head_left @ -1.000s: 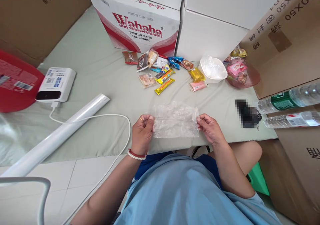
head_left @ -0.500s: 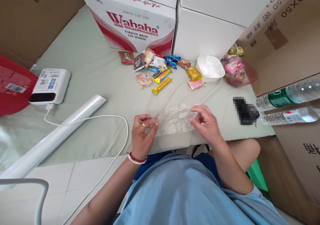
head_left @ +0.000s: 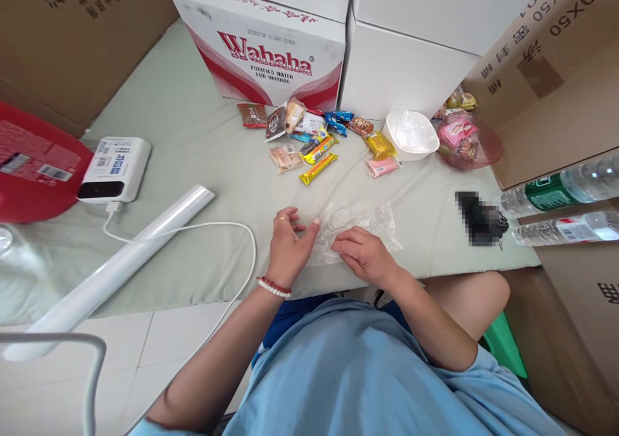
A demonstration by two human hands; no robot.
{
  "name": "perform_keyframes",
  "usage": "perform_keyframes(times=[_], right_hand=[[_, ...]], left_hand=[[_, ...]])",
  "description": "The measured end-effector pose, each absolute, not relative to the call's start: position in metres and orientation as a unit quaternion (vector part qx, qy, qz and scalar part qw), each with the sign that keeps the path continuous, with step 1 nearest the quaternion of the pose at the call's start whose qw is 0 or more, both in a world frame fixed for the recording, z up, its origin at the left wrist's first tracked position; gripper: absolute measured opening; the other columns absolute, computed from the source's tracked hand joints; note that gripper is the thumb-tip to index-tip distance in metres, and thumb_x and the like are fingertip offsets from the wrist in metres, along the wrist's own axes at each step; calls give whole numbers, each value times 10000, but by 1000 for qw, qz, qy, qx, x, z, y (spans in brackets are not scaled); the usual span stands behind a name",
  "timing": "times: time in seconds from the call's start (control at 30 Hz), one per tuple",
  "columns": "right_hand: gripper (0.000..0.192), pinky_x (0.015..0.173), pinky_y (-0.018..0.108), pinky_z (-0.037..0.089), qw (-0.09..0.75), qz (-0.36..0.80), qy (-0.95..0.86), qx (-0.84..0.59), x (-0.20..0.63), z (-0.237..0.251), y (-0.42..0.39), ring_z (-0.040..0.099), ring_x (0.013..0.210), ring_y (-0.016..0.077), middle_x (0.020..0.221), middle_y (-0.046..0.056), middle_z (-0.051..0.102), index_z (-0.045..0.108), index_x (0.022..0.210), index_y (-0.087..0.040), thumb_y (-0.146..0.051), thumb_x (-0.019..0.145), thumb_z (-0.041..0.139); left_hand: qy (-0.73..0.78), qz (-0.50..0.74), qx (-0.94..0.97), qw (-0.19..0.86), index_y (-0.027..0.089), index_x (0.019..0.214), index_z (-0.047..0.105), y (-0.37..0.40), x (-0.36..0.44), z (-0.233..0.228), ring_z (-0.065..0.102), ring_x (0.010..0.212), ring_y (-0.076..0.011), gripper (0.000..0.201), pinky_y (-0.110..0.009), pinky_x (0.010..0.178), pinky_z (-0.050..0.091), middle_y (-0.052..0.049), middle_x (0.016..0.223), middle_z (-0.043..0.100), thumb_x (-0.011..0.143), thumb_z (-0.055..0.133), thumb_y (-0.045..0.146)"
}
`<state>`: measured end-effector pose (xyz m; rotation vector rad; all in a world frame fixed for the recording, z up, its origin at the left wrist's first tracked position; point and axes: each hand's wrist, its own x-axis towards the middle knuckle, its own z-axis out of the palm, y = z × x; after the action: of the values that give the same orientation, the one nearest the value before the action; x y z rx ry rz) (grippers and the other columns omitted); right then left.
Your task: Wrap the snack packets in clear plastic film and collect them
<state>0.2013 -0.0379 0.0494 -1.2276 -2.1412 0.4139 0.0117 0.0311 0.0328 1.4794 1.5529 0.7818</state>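
Observation:
A crumpled clear plastic bag [head_left: 372, 220] lies on the pale green cloth [head_left: 203, 152] near its front edge. My left hand [head_left: 287, 249] rests at the bag's left end, fingers spread, thumb tip on the plastic. My right hand [head_left: 365, 255] lies palm down on the bag's lower left part, fingertips pressing it. Beyond the bag, a heap of small wrapped snacks [head_left: 309, 133] is scattered, with a yellow bar [head_left: 318, 168] nearest.
A white bowl [head_left: 411, 133] lined with plastic and a pink dish [head_left: 476, 146] of snacks stand at the right. A Wahaha carton [head_left: 271, 42] and white boxes close the back. A white roll [head_left: 116, 268], a white device [head_left: 113, 168] with a cable, two water bottles [head_left: 561, 210].
A second ago both hands held the bag stretched by its two ends. My right hand has crossed to the left over the bag, and the bag now lies crumpled under both hands.

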Motion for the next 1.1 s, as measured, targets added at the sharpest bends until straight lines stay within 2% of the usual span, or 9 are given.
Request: perform_keyframes(times=[0.1, 0.23, 0.3, 0.5, 0.63, 0.77, 0.9, 1.0, 1.1], right_hand=[[238, 792, 341, 551, 324, 150, -818, -451, 200, 48, -50, 617, 887, 185, 1041, 79, 722, 698, 1066, -230, -129, 1022, 488], [255, 800, 364, 564, 342, 114, -811, -460, 212, 46, -70, 610, 928, 196, 1141, 107, 705, 672, 1116, -220, -78, 999, 497], [279, 797, 376, 567, 352, 80, -800, -479, 223, 45, -82, 607, 971, 215, 1163, 133, 690, 661, 1138, -207, -40, 974, 508], [319, 692, 344, 539, 328, 34, -759, -561, 246, 33, -118, 562, 878, 214, 1168, 140, 669, 681, 1131, -217, -11, 930, 545], [345, 711, 348, 552, 333, 70, -751, -566, 246, 23, -125, 556, 873, 206, 1164, 124, 668, 680, 1136, -230, -1, 930, 523], [362, 716, 347, 561, 352, 86, -754, -547, 246, 23, -121, 560, 898, 199, 1182, 130, 661, 664, 1161, -226, 9, 935, 506], [351, 726, 353, 574, 357, 92, -762, -533, 247, 26, -116, 567, 891, 187, 1201, 122, 666, 685, 1135, -241, -13, 949, 493], [310, 716, 359, 578, 357, 88, -766, -528, 246, 28, -116, 574, 869, 187, 1194, 121, 675, 699, 1077, -233, -34, 954, 495], [304, 734, 372, 598, 344, 90, -773, -525, 243, 27, -119, 595, 917, 204, 1219, 120, 674, 702, 1041, -227, -35, 954, 483]], left_hand=[[630, 240, 630, 386, 144, 1473, 453, 52, 27, 34, 673, 834, -210, 895, -376, 814, 539, -130, 1189, 671, 740, 782, 539], [600, 248, 613, 450, 150, 1103, 698, 72, 31, 29, 649, 728, -194, 390, -315, 732, 497, -26, 797, 702, 752, 703, 320], [594, 329, 561, 474, 172, 916, 705, 75, 24, 25, 611, 663, -158, 218, -281, 671, 471, -4, 741, 676, 764, 657, 320], [614, 453, 431, 482, 190, 876, 652, 48, -21, 23, 550, 608, -113, 282, -253, 636, 457, 38, 708, 617, 706, 744, 396], [664, 385, 447, 460, 190, 961, 655, 22, -50, 26, 599, 692, -158, 363, -303, 683, 503, 6, 780, 638, 694, 749, 417], [678, 341, 578, 300, 193, 1090, 645, 9, -59, 40, 649, 952, -246, 415, -397, 797, 563, -95, 1128, 625, 692, 692, 301], [545, 368, 742, 131, 237, 904, 681, 7, -44, 71, 611, 1137, -303, 225, -509, 993, 512, -101, 1113, 660, 738, 571, 131], [405, 306, 846, 160, 254, 810, 678, 16, -23, 89, 667, 1059, -267, 204, -465, 978, 519, -60, 986, 729, 823, 520, 126], [382, 167, 883, 214, 237, 999, 731, 35, 1, 87, 711, 990, -233, 321, -376, 881, 563, -75, 1109, 737, 922, 427, 175]])
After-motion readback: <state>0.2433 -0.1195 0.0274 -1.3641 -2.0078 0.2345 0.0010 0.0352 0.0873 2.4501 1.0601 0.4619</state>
